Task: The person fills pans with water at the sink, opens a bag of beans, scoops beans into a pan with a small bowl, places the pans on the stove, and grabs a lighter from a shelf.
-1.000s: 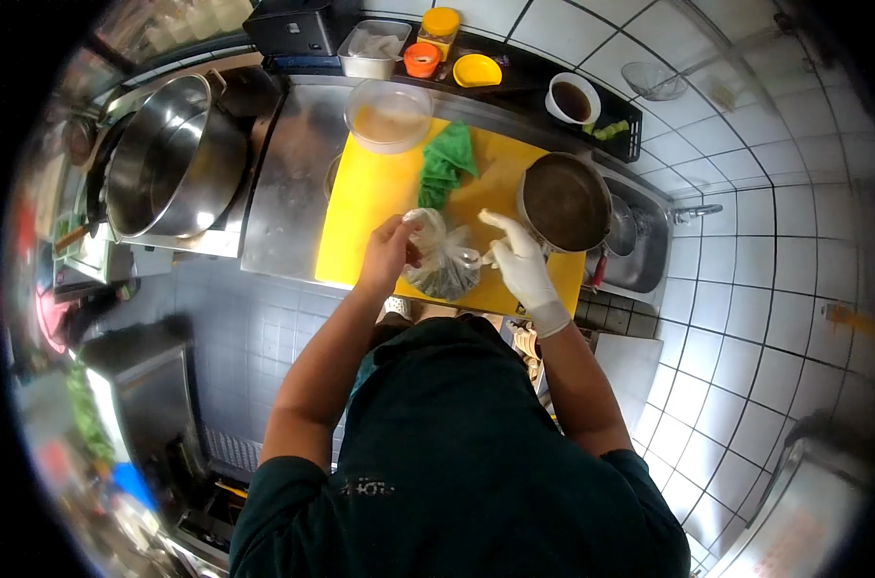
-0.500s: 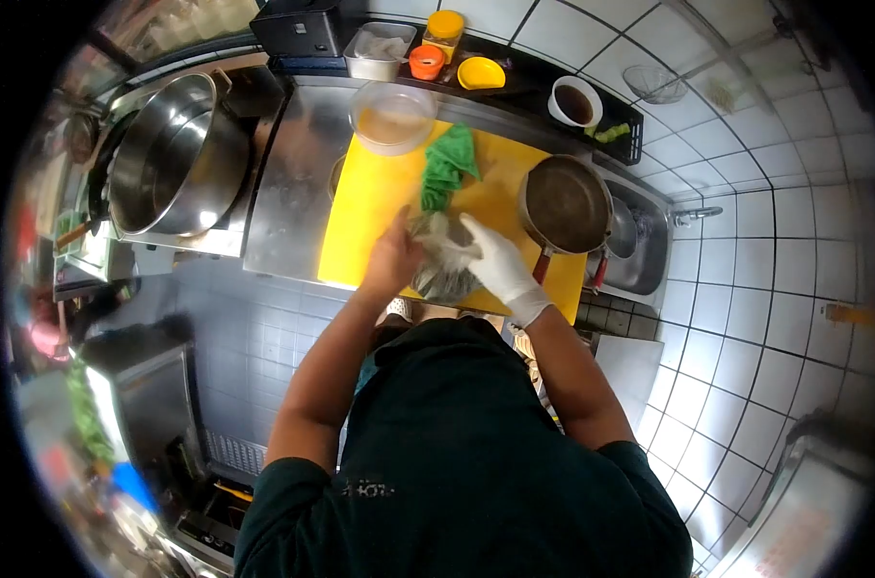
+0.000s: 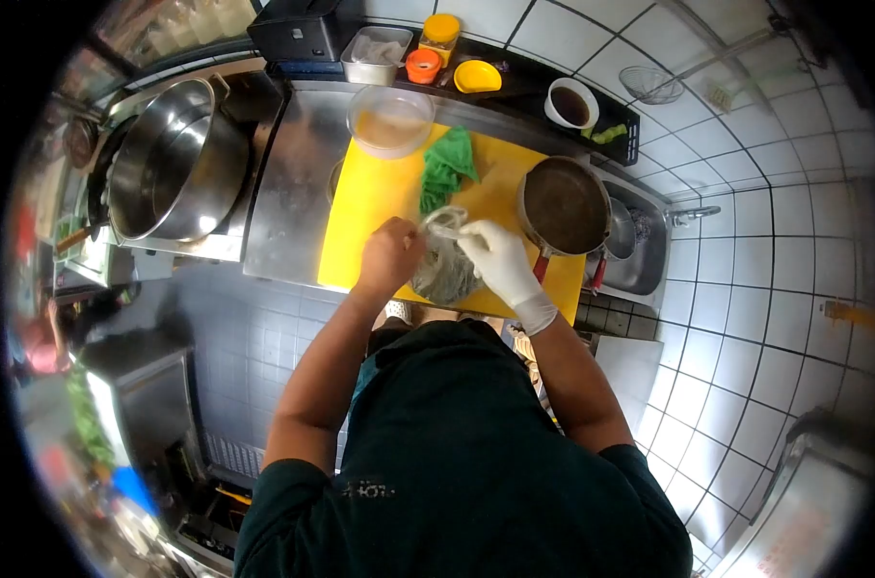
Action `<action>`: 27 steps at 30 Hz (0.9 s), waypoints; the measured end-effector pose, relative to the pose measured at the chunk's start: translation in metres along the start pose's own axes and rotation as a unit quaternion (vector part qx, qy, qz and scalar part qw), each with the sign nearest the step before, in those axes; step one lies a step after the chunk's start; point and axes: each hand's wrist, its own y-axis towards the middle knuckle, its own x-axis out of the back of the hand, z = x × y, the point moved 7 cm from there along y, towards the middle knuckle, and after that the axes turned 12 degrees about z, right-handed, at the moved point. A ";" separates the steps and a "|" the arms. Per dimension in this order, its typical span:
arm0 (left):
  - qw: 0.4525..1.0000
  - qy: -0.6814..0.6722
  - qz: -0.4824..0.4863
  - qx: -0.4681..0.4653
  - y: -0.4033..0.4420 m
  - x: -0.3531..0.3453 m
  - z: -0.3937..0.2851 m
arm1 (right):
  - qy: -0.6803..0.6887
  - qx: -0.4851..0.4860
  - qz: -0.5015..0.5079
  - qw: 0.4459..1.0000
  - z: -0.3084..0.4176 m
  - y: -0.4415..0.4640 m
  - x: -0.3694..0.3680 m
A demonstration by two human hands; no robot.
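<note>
Head view: steel tabletop point(image 3: 288, 197) runs in front of the person; a large steel pot point(image 3: 224, 178) stands to its left. Yellow cutting board point(image 3: 356, 236) covers much of the tabletop. Dark pan point(image 3: 565, 205) sits at the board's right, red handle toward the person. Round clear tub point(image 3: 362, 108) overlaps the board's far left corner. Clear plastic bag point(image 3: 444, 275) lies on the board near its front edge, between the hands; filled lower part rounded, contents not identifiable, upper part drawn up into a loop. Green cloth point(image 3: 445, 169) lies crumpled just beyond the bag. Right hand point(image 3: 500, 260), white-gloved: thumb and fingers pinched on the bag's upper part. Left hand point(image 3: 391, 257), bare: fingers curled closed on the opposite side of the bag's top, fingertips partly hidden. Small yellow dish point(image 3: 477, 76) and orange container point(image 3: 422, 65) stand behind, on the black shelf point(image 3: 524, 79)
</note>
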 end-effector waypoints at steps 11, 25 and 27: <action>0.878 -0.464 -0.066 0.103 -0.049 0.088 -0.073 | 0.166 0.219 -0.096 0.957 0.044 -0.045 0.060; 0.798 -0.583 -0.109 0.110 -0.054 0.063 -0.034 | 0.337 0.214 -0.006 0.917 0.046 -0.034 0.047; 0.802 -0.574 -0.114 0.120 -0.053 0.060 -0.031 | 0.243 0.192 0.008 0.951 0.044 -0.032 0.037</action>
